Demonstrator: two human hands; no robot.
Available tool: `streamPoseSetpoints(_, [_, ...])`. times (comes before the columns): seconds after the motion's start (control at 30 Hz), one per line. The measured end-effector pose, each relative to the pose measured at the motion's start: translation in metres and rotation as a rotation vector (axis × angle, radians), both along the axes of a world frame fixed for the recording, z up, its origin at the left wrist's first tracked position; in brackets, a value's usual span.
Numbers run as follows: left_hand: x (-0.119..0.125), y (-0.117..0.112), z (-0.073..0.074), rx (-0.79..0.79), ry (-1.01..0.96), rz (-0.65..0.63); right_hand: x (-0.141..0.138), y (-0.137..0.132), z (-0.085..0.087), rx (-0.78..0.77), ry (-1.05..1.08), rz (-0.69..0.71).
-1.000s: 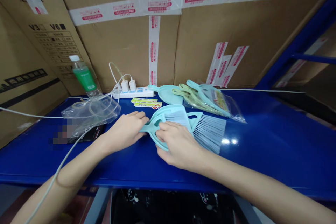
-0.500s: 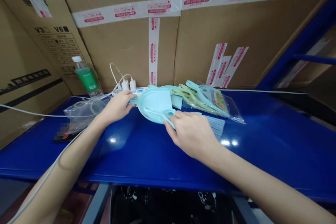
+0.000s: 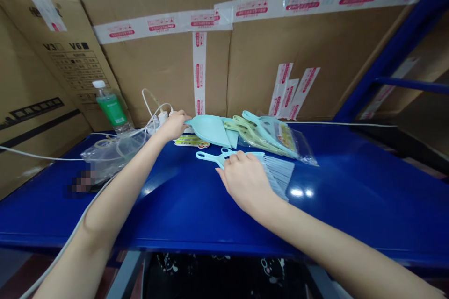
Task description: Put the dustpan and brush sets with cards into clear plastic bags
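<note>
At the back of the blue table, my left hand (image 3: pixel 175 125) is closed around the handle of a light blue dustpan (image 3: pixel 209 130). The pan lies next to the packaged pieces, its wide edge towards the right. My right hand (image 3: pixel 247 180) is closed over the middle of a light blue hand brush (image 3: pixel 279 172) in front of the dustpan. The brush's looped handle points left and its pale bristles fan out right; the palm hides part of its body. A yellow printed card (image 3: pixel 191 141) lies just below the dustpan.
Green and blue handled pieces (image 3: pixel 252 136) in clear plastic lie behind the brush. To the left are a crumpled clear bag (image 3: pixel 101 152), a green-labelled bottle (image 3: pixel 111 108), white cables and plugs. Cardboard (image 3: pixel 157 65) stands behind the blue table (image 3: pixel 196 215); a blue frame bar (image 3: pixel 389 42) rises at right.
The dustpan and brush, overlapping earlier, are now apart. My left hand has moved the dustpan back, while the brush lies nearer me under my right hand. The yellow card has come into view.
</note>
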State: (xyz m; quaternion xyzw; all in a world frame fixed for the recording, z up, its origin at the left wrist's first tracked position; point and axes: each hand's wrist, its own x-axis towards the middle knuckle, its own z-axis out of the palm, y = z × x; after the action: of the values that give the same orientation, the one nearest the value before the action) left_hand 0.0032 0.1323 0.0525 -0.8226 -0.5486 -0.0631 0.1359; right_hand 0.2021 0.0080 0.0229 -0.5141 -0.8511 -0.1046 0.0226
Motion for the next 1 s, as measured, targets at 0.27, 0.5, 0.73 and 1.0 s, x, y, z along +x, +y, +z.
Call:
streamPoseSetpoints(0.27, [-0.003,0.028,-0.005,-0.016,-0.045,-0.069,0.009,-0.007,0.01,-0.206,-0.021,0.093])
streamPoseSetpoints(0.5, [0.007,0.05,-0.013,-0.019,-0.075,-0.154,0.028,0.01,0.025,-0.388,0.119,0.128])
streamPoseSetpoints(0.73, [0.025,0.069,-0.023,-0.017,-0.08,-0.205,0.025,0.012,0.022,-0.264,0.075,-0.003])
streamPoseSetpoints(1.0, [0.036,0.059,-0.035,0.098,-0.146,-0.146,0.022,0.014,0.018,-0.196,0.026,-0.13])
